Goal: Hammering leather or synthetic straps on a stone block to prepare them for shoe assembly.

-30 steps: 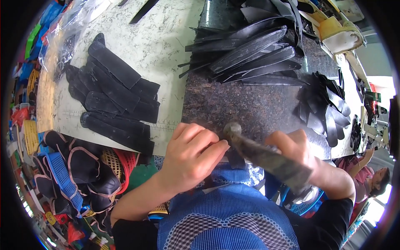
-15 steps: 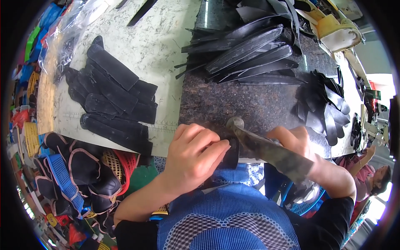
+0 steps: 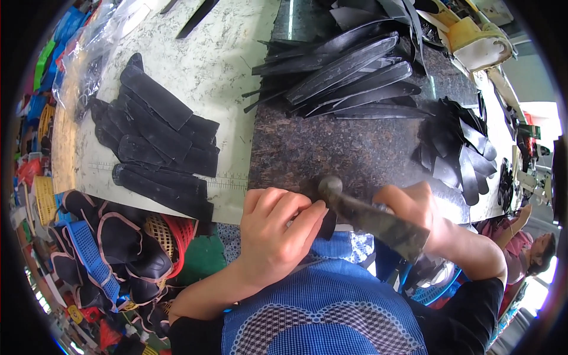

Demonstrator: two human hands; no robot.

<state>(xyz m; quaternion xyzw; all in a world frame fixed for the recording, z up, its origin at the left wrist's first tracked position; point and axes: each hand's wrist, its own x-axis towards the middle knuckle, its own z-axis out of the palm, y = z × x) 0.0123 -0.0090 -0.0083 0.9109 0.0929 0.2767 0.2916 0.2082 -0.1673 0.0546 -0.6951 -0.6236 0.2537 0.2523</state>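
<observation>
At the near edge of the dark stone slab (image 3: pixel 296 154), my left hand (image 3: pixel 275 242) is closed on a black strip (image 3: pixel 327 225), its fingertips pinching it. Most of that strip hides under the fingers; one end hangs over the edge. My right hand (image 3: pixel 411 213) grips a hammer (image 3: pixel 378 220) with a round face and a long, broad metal head. The hammer's face is just beyond my left fingertips, over the slab; whether it touches the strip I cannot tell. A pile of black strips with rounded ends (image 3: pixel 157 136) lies to the left on the white tabletop (image 3: pixel 228 89).
Long black strips (image 3: pixel 355 83) are heaped at the slab's far side, and a fan of shiny black pieces (image 3: pixel 464 154) lies at right. Below the table's left edge stand a blue basket (image 3: pixel 92 254) and a red basket (image 3: pixel 182 239). Another person (image 3: pixel 526 254) is at far right.
The hammer's face has come slightly nearer to me and its broad end has swung up and left. My left hand has shifted a little nearer, still holding the strip.
</observation>
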